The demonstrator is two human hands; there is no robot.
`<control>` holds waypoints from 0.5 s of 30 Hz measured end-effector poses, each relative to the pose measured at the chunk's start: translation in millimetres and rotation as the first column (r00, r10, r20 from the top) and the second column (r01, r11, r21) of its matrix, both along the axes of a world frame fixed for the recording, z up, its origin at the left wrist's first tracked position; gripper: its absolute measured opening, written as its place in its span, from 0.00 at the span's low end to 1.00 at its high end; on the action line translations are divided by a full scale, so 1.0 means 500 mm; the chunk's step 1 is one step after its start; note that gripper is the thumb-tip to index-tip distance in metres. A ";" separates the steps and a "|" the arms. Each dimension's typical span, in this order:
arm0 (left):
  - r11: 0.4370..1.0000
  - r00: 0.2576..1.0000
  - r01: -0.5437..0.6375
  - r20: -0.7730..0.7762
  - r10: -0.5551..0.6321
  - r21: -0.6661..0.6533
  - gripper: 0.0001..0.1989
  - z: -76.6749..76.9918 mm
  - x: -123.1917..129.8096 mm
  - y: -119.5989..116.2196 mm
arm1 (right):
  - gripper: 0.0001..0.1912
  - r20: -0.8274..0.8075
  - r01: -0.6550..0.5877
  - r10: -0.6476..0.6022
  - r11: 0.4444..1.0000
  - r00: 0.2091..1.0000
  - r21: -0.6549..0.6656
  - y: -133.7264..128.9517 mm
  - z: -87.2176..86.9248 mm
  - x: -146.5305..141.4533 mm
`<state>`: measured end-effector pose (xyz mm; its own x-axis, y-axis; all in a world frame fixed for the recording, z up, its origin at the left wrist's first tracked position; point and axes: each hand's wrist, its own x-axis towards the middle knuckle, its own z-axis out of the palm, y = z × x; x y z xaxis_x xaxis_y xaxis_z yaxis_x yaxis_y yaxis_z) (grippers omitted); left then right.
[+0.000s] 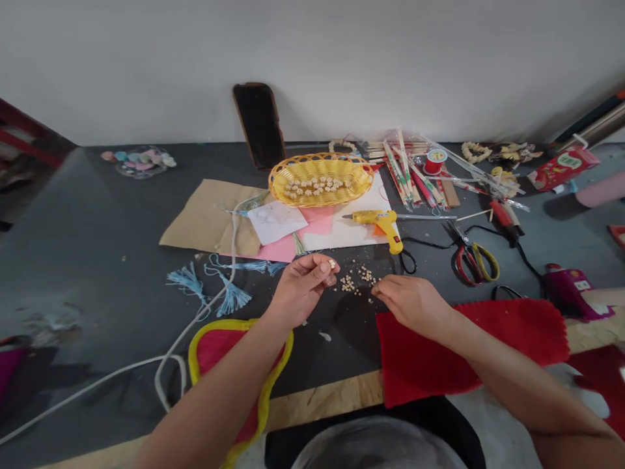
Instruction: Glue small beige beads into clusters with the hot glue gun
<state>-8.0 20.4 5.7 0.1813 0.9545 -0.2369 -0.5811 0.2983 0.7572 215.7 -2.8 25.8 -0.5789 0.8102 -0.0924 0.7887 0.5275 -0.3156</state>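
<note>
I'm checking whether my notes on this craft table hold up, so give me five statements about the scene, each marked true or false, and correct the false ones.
1. The left hand pinches a small pale piece. True.
2. The yellow basket holds scissors. False: the yellow basket holds small pale flower-like pieces; the scissors lie on the table.
3. The right hand is at the edge of the loose beads. True.
4. The yellow glue gun lies to the right of the scissors in the picture. False: the yellow glue gun lies to their left.
5. A dark phone stands propped up, left of the basket in the picture. True.
</note>
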 end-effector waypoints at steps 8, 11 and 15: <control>1.000 1.000 0.026 -0.004 -0.026 -0.002 0.09 -0.001 0.001 -0.001 | 0.15 -0.115 0.451 -0.437 0.877 0.892 0.168 0.118 0.028 0.068; 1.000 1.000 0.025 -0.013 -0.025 0.002 0.10 -0.002 0.000 0.000 | 0.20 -0.022 0.451 -0.450 0.891 0.893 0.054 0.156 0.012 0.065; 0.999 0.999 0.031 -0.017 -0.031 0.009 0.10 -0.003 -0.001 -0.001 | 0.24 -0.036 0.479 -0.483 0.874 0.875 -0.080 0.182 -0.007 0.045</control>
<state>-8.6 19.9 3.9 0.2070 0.9507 -0.2311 -0.5588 0.3088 0.7697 238.1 88.3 22.1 -0.1249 0.9828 -0.1358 0.9208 0.0638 -0.3849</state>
